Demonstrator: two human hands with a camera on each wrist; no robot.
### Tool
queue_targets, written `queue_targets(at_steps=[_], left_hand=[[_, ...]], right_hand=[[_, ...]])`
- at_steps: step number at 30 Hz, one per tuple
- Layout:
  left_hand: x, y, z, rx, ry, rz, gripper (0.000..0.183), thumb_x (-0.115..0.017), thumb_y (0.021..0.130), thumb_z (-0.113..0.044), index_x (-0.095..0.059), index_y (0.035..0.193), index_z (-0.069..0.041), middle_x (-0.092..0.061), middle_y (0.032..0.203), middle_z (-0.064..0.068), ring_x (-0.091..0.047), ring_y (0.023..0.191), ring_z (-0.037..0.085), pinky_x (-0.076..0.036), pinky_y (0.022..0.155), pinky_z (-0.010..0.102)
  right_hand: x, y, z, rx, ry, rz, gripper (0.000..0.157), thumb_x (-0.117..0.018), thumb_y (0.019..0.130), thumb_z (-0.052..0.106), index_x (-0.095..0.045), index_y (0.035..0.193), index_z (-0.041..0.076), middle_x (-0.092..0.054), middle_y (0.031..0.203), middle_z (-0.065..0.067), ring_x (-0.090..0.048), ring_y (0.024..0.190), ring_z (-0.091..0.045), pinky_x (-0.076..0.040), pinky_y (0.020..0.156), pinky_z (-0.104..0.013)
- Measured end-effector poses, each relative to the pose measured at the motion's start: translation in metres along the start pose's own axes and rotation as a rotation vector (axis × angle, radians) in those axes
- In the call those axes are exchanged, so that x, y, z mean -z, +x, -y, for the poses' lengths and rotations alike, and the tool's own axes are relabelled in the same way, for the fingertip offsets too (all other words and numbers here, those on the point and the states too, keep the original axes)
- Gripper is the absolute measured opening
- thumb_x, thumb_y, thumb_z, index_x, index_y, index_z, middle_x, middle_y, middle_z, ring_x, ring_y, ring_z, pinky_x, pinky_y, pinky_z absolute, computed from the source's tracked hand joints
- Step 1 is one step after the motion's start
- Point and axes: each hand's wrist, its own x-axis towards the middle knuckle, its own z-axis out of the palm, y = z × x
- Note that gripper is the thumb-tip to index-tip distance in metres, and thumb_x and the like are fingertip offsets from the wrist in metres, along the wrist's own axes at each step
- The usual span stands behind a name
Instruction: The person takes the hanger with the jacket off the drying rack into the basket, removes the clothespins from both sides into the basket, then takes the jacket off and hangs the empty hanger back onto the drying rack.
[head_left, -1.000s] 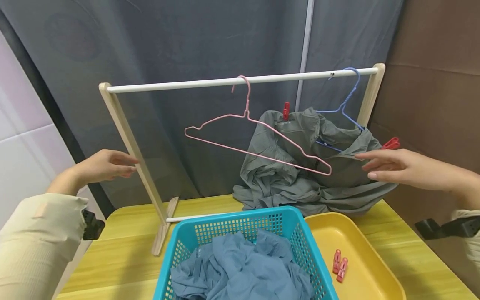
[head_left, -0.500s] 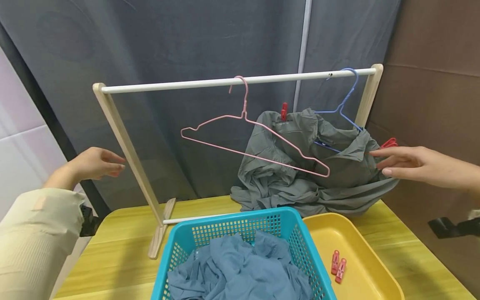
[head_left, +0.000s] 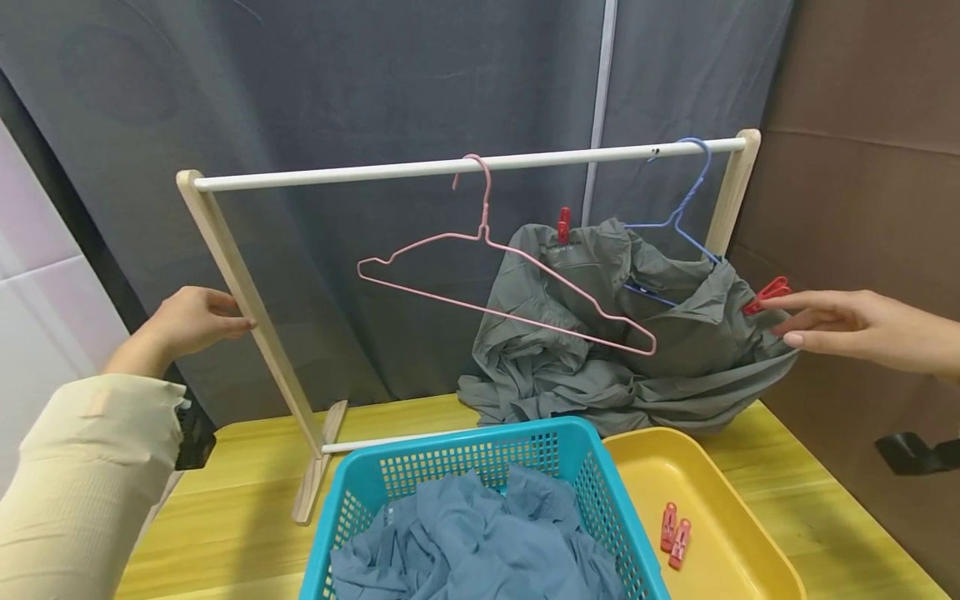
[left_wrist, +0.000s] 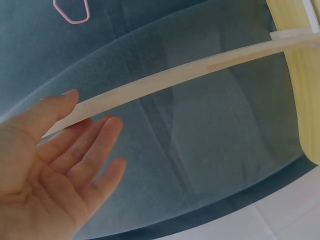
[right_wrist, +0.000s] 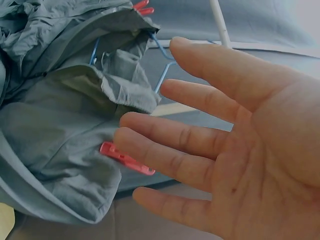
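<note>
Grey shirt: While it hangs bunched on the thin blue wire hanger point(head_left: 678, 225) at the right end of the rail, the crumpled grey fabric shirt point(head_left: 622, 333) sags until its lower folds lie on the yellow wooden bench point(head_left: 232, 508).
Right hand: the right hand point(head_left: 840, 325) is spread flat, fingers point(right_wrist: 165, 135) straight and holding nothing, its tips at the shirt's right edge just beside a red plastic clothes peg point(head_left: 765, 293) clipped there.
Left hand: the left hand point(head_left: 187, 321) is open and relaxed, its fingers point(left_wrist: 87, 150) touching the pale wooden left upright point(head_left: 247, 308) of the drying rack; it grips nothing.
Progress: as I judge it, one shirt is hung and pegged, a second red peg point(head_left: 562, 225) sitting at its collar, but it is not spread out; the empty pink wire hanger point(head_left: 495, 283) on the white rail point(head_left: 450, 167) has no garment yet.
Basket: the turquoise perforated plastic basket point(head_left: 480, 458) in front holds a heap of crumpled blue cloth point(head_left: 480, 542).
Tray: the shallow yellow plastic tray point(head_left: 735, 533) touching the basket's right side holds two loose red pegs point(head_left: 673, 529) lying side by side.
</note>
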Motion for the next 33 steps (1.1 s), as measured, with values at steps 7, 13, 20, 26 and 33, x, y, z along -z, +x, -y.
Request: queue_targets(at_steps=[7,13,20,26,33], left_hand=[[-0.009,0.001,-0.006,0.014,-0.025,-0.112,0.044,-0.056,0.091,-0.022,-0.056,0.105,0.02,-0.066,0.083,0.024,-0.055,0.092,0.049,-0.041,0.074,0.058],[-0.02,0.001,-0.01,0.039,-0.039,-0.276,0.034,-0.059,0.088,-0.015,-0.062,0.092,0.019,-0.065,0.072,0.022,-0.058,0.079,0.045,-0.044,0.066,0.053],[-0.028,0.001,-0.01,0.058,-0.061,-0.369,0.031,-0.061,0.087,-0.012,-0.063,0.089,0.018,-0.065,0.072,0.023,-0.057,0.072,0.039,-0.045,0.059,0.045],[-0.03,0.001,-0.007,0.061,-0.062,-0.39,0.032,-0.06,0.088,-0.015,-0.064,0.091,0.017,-0.066,0.076,0.023,-0.058,0.076,0.041,-0.042,0.055,0.038],[-0.033,0.003,-0.005,0.046,-0.057,-0.415,0.031,-0.061,0.087,-0.015,-0.064,0.09,0.016,-0.066,0.078,0.024,-0.058,0.077,0.042,-0.041,0.058,0.039]], right_hand=[[0.001,-0.003,-0.015,-0.09,-0.005,-0.013,0.045,-0.055,0.092,0.015,-0.044,0.135,0.009,-0.064,0.106,0.006,-0.056,0.091,0.004,-0.045,0.068,-0.019],[0.002,-0.004,-0.027,-0.125,0.055,-0.023,0.041,-0.054,0.093,0.015,-0.046,0.133,0.008,-0.064,0.107,0.009,-0.058,0.09,0.002,-0.044,0.069,-0.016],[0.003,-0.003,-0.037,-0.169,0.058,-0.071,0.037,-0.056,0.092,0.018,-0.052,0.129,0.014,-0.064,0.102,0.015,-0.056,0.088,0.006,-0.042,0.068,-0.013],[0.003,0.004,-0.04,-0.254,-0.015,-0.071,0.047,-0.056,0.092,0.029,-0.049,0.131,0.003,-0.059,0.117,-0.016,-0.047,0.084,0.014,-0.047,0.075,-0.036],[0.002,0.015,-0.041,-0.254,-0.062,-0.06,0.049,-0.057,0.091,0.028,-0.049,0.127,-0.004,-0.056,0.115,-0.028,-0.045,0.08,0.015,-0.046,0.068,-0.026]])
